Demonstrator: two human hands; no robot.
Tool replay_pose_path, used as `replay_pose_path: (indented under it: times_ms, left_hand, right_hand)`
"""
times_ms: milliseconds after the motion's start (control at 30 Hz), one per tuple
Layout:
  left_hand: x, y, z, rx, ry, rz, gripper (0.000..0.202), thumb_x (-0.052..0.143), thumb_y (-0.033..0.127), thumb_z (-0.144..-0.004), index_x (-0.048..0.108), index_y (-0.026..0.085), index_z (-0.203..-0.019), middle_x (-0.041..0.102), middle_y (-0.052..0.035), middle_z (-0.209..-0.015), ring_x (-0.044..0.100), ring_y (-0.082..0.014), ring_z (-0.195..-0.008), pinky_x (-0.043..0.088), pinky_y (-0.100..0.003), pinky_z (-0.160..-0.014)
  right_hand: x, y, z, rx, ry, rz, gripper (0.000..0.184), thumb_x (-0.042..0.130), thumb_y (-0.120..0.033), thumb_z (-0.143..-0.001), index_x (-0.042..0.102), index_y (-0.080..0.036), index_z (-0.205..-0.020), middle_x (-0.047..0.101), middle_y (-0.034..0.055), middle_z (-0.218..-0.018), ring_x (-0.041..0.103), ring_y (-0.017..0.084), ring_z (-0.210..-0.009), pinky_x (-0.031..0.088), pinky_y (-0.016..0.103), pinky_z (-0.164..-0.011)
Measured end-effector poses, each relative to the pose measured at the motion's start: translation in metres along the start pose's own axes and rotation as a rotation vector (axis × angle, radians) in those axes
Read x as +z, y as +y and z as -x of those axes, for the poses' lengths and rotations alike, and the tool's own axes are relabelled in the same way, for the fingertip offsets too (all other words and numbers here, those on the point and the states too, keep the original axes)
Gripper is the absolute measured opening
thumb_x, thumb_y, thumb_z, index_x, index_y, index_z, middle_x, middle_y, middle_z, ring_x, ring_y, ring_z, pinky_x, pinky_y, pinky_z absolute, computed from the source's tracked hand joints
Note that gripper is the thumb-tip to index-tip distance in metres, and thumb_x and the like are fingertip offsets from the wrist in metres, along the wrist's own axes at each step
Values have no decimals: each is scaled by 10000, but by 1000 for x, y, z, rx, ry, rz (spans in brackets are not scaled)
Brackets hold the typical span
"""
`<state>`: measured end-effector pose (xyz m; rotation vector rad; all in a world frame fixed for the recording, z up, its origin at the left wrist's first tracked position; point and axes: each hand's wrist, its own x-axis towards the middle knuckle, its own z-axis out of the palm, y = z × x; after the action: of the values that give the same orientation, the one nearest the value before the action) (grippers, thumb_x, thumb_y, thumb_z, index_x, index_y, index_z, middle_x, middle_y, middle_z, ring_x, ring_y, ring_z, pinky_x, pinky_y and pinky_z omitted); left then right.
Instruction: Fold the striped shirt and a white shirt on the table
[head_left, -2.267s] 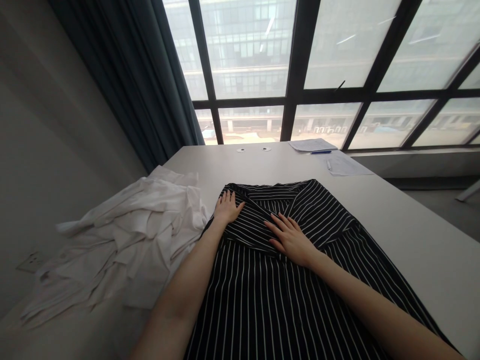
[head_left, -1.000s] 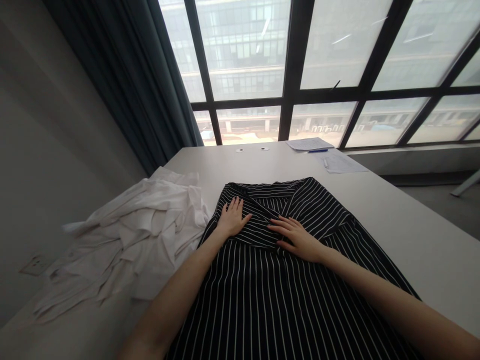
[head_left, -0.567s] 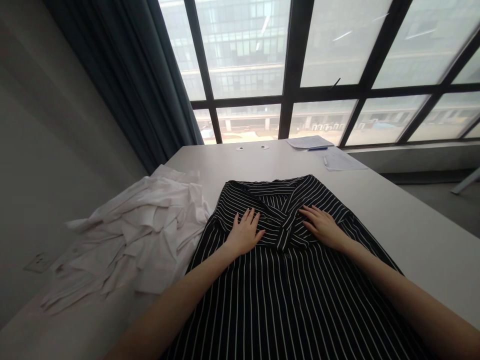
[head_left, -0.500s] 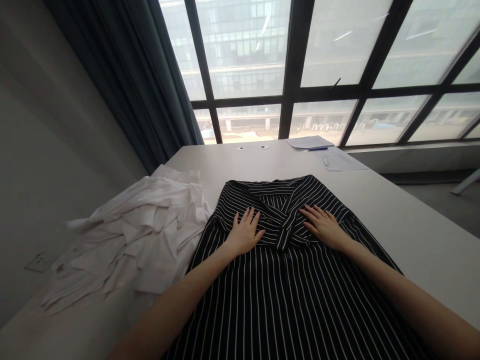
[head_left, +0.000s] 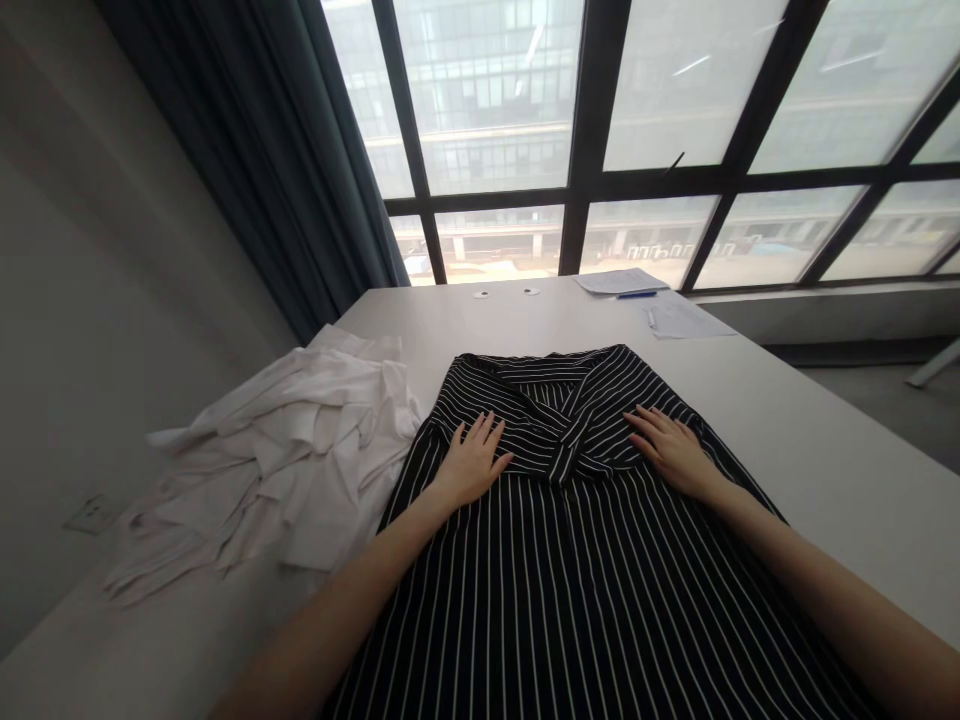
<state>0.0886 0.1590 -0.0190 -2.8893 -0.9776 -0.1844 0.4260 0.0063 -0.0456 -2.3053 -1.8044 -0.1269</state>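
Note:
A black shirt with thin white stripes (head_left: 555,580) lies spread on the table, its neckline toward the window and its lower part running out of view at the bottom. Flat on the upper left of the shirt rests my left hand (head_left: 471,462), fingers spread. My right hand (head_left: 675,455) lies on the upper right side, palm down, with its fingers stretched out. Between the hands is a knotted or crossed strip of the same striped cloth (head_left: 574,440). Neither hand grips the fabric.
Crumpled white cloth (head_left: 300,450) is heaped on the left of the white table (head_left: 840,450). Papers (head_left: 686,318) and a blue pen (head_left: 636,295) lie at the far edge, before the window. A dark curtain (head_left: 300,160) hangs at the left, beside a wall socket (head_left: 91,514).
My hands have slid apart over the shirt, the left one outward to the left and the right one outward to the right. Both stay flat on the cloth.

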Motion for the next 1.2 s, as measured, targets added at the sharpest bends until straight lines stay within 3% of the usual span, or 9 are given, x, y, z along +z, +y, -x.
replay_pose_path:
  times_ms: [133,233,400,567,800,1000,1100,1200]
  left_hand:
    - [-7,-4,35,84,50,-55,536,347,428,-1011,394,151,-1467,291,-135,-1568,253,-269,-1458,266,-494,-1162]
    - [-15,6,64,143,57,-19,546,361,417,-1009,351,153,-1487,270,-132,-1578,241,-267,-1462,274,-491,-1162]
    - [-28,40,101,293,-55,131,584,372,441,-1009,227,226,-1532,242,-92,-1595,205,-258,-1472,299,-503,-1154]
    - [-39,67,124,331,-124,236,610,417,450,-994,187,295,-1537,195,-81,-1609,187,-293,-1473,299,-578,-1135]
    - [-48,73,172,353,-121,228,681,493,390,-972,129,322,-1544,188,-49,-1611,236,-291,-1461,325,-560,-1128]
    - [-51,69,205,350,-111,107,768,600,330,-905,171,304,-1541,273,-72,-1578,340,-311,-1416,415,-532,-1070]
    - [-50,69,214,356,-89,64,752,616,313,-891,223,297,-1532,313,-83,-1561,377,-314,-1396,447,-512,-1047]
    - [-53,67,211,336,-90,80,693,598,308,-907,269,298,-1517,356,-68,-1546,401,-297,-1385,455,-504,-1049]
  right_hand:
    - [-3,28,21,42,65,52,562,230,-486,-979,488,-226,-1406,444,99,-1501,367,286,-1397,316,515,-1113]
    - [-8,29,39,60,113,86,568,252,-460,-974,500,-170,-1394,448,140,-1490,375,311,-1389,329,526,-1107]
    - [-14,-16,86,-82,23,49,572,287,-511,-975,414,-243,-1464,372,80,-1547,344,290,-1410,353,515,-1103]
    - [-17,-45,135,-80,-16,82,575,258,-581,-970,351,-357,-1492,335,18,-1566,279,314,-1437,340,585,-1084]
    - [-27,-22,180,-91,44,88,563,280,-548,-973,320,-367,-1504,346,9,-1560,336,290,-1414,341,556,-1095]
    - [-30,3,219,-79,133,124,554,305,-506,-970,354,-315,-1487,426,45,-1516,445,283,-1348,407,521,-1040]
    - [-30,7,227,-47,220,166,557,261,-530,-970,413,-278,-1443,508,95,-1450,544,302,-1252,428,547,-995]
    - [-34,-1,218,28,268,160,599,231,-568,-965,458,-224,-1400,516,145,-1432,561,332,-1222,429,572,-985]
